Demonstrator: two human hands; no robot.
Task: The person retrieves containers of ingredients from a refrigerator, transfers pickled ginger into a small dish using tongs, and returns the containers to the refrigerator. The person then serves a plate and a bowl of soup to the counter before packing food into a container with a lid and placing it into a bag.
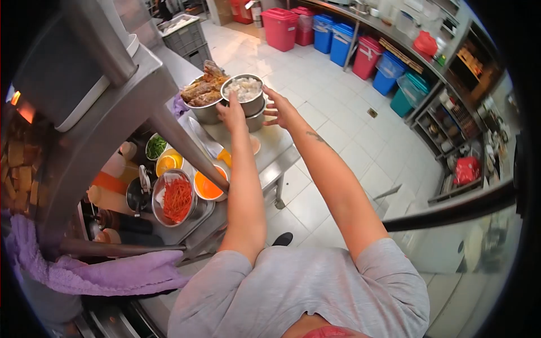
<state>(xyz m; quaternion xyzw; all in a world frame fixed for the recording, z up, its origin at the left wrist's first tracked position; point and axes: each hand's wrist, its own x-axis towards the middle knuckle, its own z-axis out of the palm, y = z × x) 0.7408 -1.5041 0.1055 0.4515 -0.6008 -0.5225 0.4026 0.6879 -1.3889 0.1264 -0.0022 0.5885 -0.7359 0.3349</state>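
Both my arms reach forward over a steel counter [276, 147]. My left hand [232, 114] grips the near rim of a steel bowl [252, 105] filled with pale chopped food. That bowl sits stacked on another steel bowl. On the right side of the bowl, my right hand [280, 109] has its fingers spread and rests against or just beside the rim. A larger steel bowl of fried brown pieces [203, 92] stands directly left of them.
Nearer me stand a bowl of shredded carrot [177, 199], orange sauce bowls [208, 186], a bowl of greens [156, 146] and squeeze bottles [110, 181]. A purple cloth [101, 273] hangs at lower left. Coloured bins [344, 42] line the far tiled floor; shelving stands at right.
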